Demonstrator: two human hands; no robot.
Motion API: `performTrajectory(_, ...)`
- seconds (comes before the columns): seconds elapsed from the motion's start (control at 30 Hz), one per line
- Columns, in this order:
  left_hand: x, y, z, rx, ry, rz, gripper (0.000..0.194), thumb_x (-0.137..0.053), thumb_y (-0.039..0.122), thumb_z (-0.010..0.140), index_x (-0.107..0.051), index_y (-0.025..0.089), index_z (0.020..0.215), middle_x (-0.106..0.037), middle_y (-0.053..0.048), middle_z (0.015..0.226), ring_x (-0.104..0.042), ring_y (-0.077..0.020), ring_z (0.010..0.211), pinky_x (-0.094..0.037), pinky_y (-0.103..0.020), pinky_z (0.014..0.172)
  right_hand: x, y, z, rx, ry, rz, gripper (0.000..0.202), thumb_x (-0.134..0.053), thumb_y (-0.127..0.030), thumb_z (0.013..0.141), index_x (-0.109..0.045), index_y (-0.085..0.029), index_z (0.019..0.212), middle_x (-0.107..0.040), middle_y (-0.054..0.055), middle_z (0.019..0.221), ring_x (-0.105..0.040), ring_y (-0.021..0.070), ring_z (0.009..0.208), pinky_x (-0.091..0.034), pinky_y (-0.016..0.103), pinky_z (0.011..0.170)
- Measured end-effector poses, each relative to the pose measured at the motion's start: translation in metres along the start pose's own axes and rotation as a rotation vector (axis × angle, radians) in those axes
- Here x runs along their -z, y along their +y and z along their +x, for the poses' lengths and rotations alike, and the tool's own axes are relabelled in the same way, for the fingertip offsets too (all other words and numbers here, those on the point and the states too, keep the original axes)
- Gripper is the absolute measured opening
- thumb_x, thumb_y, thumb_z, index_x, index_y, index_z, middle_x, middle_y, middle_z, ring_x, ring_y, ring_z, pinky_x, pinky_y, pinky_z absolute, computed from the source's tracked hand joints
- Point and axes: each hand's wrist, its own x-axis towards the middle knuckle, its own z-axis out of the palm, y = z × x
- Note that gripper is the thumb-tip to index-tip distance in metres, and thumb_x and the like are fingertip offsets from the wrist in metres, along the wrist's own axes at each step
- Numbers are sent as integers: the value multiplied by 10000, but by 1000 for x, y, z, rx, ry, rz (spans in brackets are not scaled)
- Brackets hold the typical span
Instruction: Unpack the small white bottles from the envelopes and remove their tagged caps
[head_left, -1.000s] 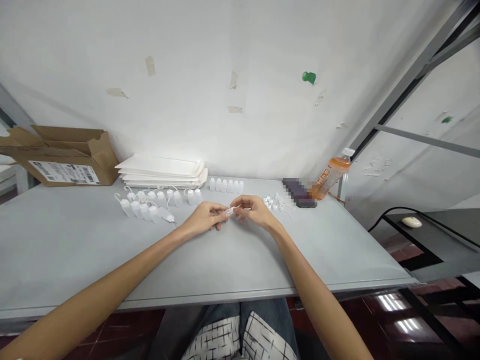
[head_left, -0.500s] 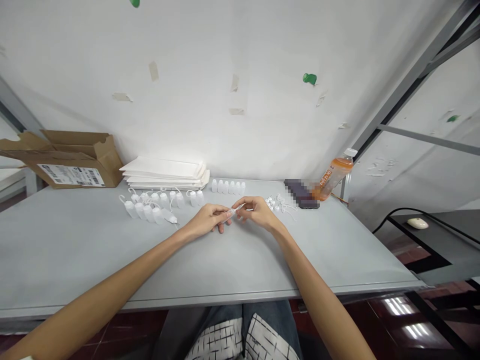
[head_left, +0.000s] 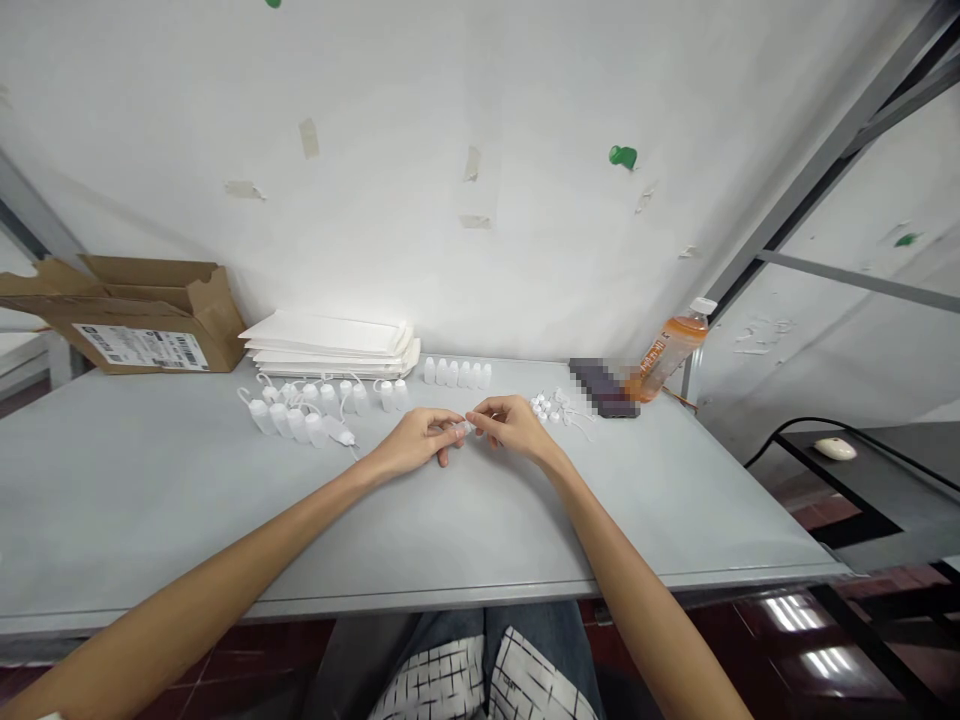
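White and small, a plastic dropper bottle [head_left: 459,429] is pinched between the left hand [head_left: 417,441] and right hand [head_left: 511,427] at mid-bench, much as half a second ago, the right fingertips now closer in. Writing on the cardboard box label [head_left: 142,347] and orange drink bottle [head_left: 669,349] is unreadable. Capped white bottles [head_left: 300,412], uncapped bottles [head_left: 455,373] and loose caps [head_left: 551,405] line the bench's far edge.

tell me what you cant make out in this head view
- Small white piece: pinched between the left hand and right hand, too small and finger-covered to identify.
- Dark object beside the orange bottle: pixelated.
- Cardboard box: contents hidden by its flaps; label too small to read.
- Elbows: cut off by the bottom edge.
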Motion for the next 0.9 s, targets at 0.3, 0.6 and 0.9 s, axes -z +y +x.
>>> performTrajectory(0.3, 0, 3, 0, 20, 0, -28, 541, -574, 590, 829, -673, 124, 1085, -689, -96, 903, -601, -127, 557, -363, -238, 500, 4, -7, -3, 5, -47, 176, 282, -706, -394, 727, -694, -135, 837, -651, 43, 718, -572, 129, 570, -481, 252, 477)
performTrajectory(0.6, -3, 3, 0, 27, 43, -51, 543, -588, 594, 814, -684, 124, 1068, -687, -80, 845, -582, -118, 521, -346, -237, 484, 4, -1, -1, -10, -78, 215, 272, -712, -325, 716, -704, -123, 897, -638, 31, 647, -620, 167, 647, -556, 312, 587)
performTrajectory(0.9, -2, 4, -1, 37, 21, -67, 538, -599, 583, 804, -674, 113, 1055, -683, -89, 870, -594, -123, 536, -347, -229, 473, 4, 0, -2, 22, -84, 228, 230, -730, -314, 713, -686, -139, 855, -661, 35, 689, -654, 169, 642, -561, 324, 645)
